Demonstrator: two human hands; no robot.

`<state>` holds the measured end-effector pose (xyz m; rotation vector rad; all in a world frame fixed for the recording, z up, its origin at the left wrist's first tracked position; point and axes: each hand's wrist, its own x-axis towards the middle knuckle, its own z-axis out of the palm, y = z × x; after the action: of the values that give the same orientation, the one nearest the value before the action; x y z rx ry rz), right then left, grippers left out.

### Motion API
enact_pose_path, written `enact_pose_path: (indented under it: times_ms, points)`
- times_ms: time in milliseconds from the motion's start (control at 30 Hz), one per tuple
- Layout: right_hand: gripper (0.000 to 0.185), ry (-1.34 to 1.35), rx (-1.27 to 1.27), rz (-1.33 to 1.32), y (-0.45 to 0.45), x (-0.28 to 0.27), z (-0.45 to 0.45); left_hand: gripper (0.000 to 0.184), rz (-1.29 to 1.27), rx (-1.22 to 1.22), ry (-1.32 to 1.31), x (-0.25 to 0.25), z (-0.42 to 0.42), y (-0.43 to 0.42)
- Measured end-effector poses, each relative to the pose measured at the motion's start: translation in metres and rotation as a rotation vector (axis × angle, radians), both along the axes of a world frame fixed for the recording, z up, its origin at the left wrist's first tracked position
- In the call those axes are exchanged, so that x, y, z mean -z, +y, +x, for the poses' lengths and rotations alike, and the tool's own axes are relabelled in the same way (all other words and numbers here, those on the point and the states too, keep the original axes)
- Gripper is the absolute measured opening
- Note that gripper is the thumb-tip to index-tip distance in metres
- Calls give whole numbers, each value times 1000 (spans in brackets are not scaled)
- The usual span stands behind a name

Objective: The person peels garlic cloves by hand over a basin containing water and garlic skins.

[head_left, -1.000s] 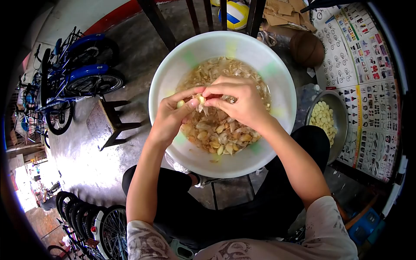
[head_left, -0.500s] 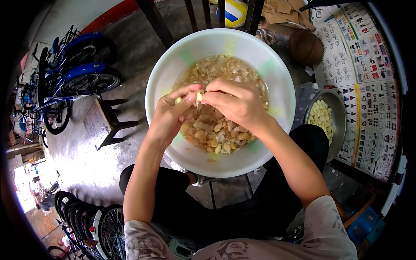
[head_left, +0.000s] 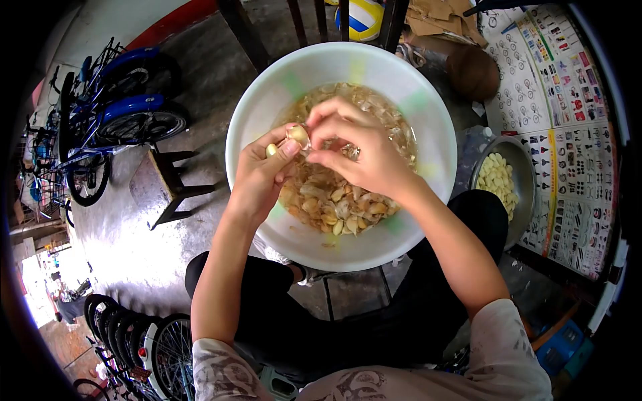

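My left hand (head_left: 263, 168) pinches a pale garlic clove (head_left: 298, 136) between thumb and fingertips; a second clove (head_left: 271, 150) shows between its fingers. Thin loose skin hangs by the first clove. Close on the right, my right hand (head_left: 354, 144) is curled, with thumb and index finger at that skin. Both hands are over a large white basin (head_left: 431, 120) holding water, floating skins and several unpeeled cloves (head_left: 334, 207). Peeled cloves (head_left: 496, 179) lie in a metal bowl (head_left: 527, 180) to the right.
A wooden stool (head_left: 164, 187) stands left of the basin, near blue bicycles (head_left: 127, 113). Beyond the basin are dark bars (head_left: 242, 33) and a volleyball (head_left: 361, 20). At right are a brown ball (head_left: 472, 73), a plastic bottle (head_left: 476, 142) and a printed sheet (head_left: 568, 147).
The fingers of my right hand have lifted and spread a little from the clove. More of the clove in my left hand now shows.
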<state>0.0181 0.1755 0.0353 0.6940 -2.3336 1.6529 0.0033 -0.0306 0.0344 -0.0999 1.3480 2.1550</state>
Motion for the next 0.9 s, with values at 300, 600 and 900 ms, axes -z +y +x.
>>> enact_pose_path:
  times_ms: [300, 600, 900]
  points:
    - [46, -68, -7, -22, -7, 5, -2, 34, -609, -61, 343, -10, 3, 11]
    - [21, 70, 113, -46, -4, 4, -1, 34, -395, -14, 194, -1, -7, 0]
    - [14, -45, 53, -23, -4, -1, 1, 29, -587, 105, 271, -17, -5, 5]
